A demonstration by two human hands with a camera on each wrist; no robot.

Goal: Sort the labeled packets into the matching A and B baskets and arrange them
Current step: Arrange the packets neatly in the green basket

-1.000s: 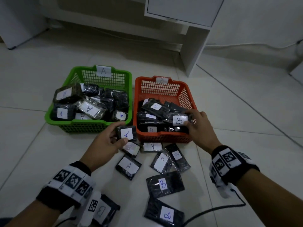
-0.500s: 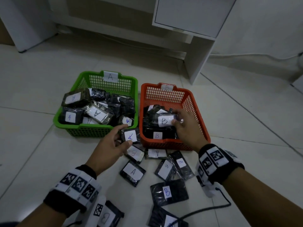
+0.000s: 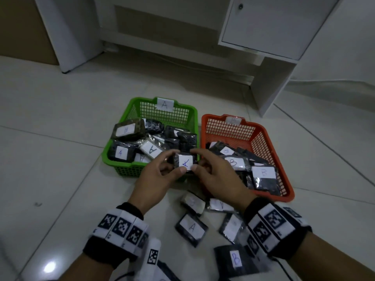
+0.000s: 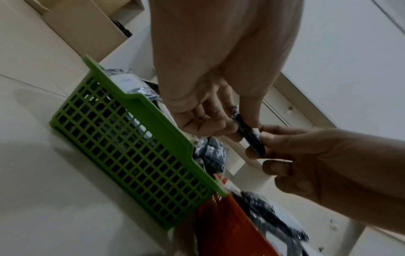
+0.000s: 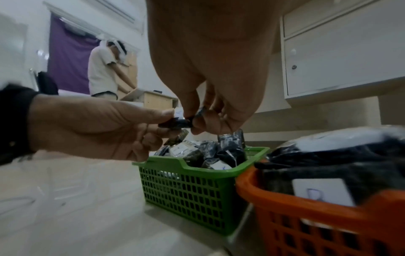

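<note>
Packet marked A (image 3: 185, 163) now sits pinched between both hands, left hand (image 3: 156, 179) and right hand (image 3: 219, 179), the right having left the orange basket (image 3: 284, 191); it hovers over the green basket's (image 3: 125, 169) near rim, ready to drop in.

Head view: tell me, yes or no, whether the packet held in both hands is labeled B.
No: the held packet, pinched between left hand and right hand, bears a handwritten A.

White cabinet (image 3: 267, 27) with keyed door stands on tiled floor (image 3: 50, 138) at one o'clock; cardboard box (image 3: 22, 29) at eleven o'clock; purple curtain (image 5: 65, 57) behind a standing person (image 5: 103, 69).
</note>
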